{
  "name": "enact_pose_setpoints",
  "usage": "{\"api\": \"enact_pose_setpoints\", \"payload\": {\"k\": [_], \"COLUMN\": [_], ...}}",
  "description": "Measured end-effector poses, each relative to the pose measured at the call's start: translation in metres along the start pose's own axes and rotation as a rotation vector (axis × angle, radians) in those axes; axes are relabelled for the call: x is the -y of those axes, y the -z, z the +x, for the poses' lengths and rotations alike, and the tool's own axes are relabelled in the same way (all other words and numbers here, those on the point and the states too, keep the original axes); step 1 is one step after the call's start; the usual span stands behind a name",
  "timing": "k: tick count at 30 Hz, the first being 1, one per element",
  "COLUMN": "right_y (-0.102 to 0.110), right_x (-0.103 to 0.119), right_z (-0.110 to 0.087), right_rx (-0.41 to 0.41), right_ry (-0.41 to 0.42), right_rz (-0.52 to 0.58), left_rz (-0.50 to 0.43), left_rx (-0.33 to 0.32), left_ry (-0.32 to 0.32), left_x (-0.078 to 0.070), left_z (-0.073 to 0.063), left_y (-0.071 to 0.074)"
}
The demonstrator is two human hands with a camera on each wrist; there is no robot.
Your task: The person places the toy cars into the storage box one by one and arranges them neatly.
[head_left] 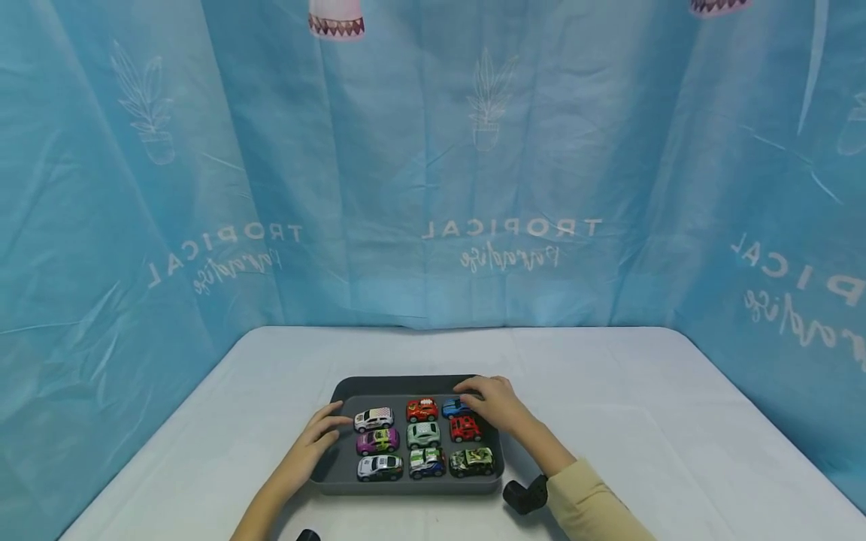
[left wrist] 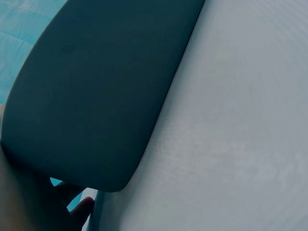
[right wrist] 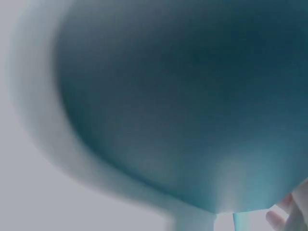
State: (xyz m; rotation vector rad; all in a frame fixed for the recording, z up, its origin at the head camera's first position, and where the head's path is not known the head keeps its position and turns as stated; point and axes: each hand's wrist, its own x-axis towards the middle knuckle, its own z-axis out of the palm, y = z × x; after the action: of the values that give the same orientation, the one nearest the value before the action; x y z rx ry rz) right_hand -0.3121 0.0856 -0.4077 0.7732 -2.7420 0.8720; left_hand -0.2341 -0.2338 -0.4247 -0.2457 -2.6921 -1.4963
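Note:
A dark grey tray (head_left: 343, 388) holds several small toy cars in three columns. My left hand (head_left: 313, 443) lies across its left rim with fingers extended. One fingertip reaches the front of a white toy car (head_left: 373, 419). Over the far right corner is my right hand (head_left: 499, 402), its fingers overlapping a blue toy car (head_left: 453, 408) and hiding part of it. Just below that car stands a red toy car (head_left: 465, 428). The tray's dark outer wall (left wrist: 96, 96) fills much of the left wrist view, with fingers (left wrist: 83, 211) at its lower end.
A purple toy car (head_left: 377, 442), a pale green one (head_left: 423, 434) and a camouflage one (head_left: 471, 461) also stand in the tray. Near its front right corner a black device (head_left: 525, 496) sits by the right wrist. Blue curtains (head_left: 433, 165) surround the white table (head_left: 595, 421).

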Motion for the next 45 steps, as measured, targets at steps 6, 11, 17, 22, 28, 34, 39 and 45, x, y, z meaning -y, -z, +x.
{"api": "enact_pose_setpoints", "payload": {"k": [6, 11, 17, 22, 28, 34, 39, 45], "right_y": [0.006, 0.018, 0.049, 0.078, 0.113, 0.138, 0.140, 0.137], "right_x": [-0.002, -0.011, -0.027, -0.045, -0.062, -0.073, -0.079, -0.077], "right_z": [-0.013, -0.024, -0.044, -0.072, -0.105, -0.119, -0.124, -0.125], "right_rx": [-0.145, -0.250, -0.299, -0.324, -0.359, -0.269, -0.143, -0.097], "right_ry": [-0.112, -0.240, -0.321, -0.252, -0.198, -0.140, -0.202, -0.257], "right_rz": [0.269, 0.511, 0.612, 0.400, 0.042, -0.259, -0.407, -0.399], "left_rz": [0.002, 0.001, 0.002, -0.001, -0.008, -0.032, -0.025, 0.019], "left_rx": [-0.005, -0.003, -0.005, -0.005, 0.006, 0.004, -0.002, -0.028], "left_ry": [0.007, 0.000, -0.012, -0.004, -0.019, -0.036, -0.042, -0.042], "left_x": [0.000, 0.000, -0.002, -0.002, 0.001, 0.003, 0.002, 0.001], "left_z": [0.000, 0.000, 0.003, 0.004, 0.007, 0.007, 0.012, 0.008], "left_y": [0.000, 0.001, 0.000, -0.002, 0.000, 0.001, 0.003, 0.005]}}
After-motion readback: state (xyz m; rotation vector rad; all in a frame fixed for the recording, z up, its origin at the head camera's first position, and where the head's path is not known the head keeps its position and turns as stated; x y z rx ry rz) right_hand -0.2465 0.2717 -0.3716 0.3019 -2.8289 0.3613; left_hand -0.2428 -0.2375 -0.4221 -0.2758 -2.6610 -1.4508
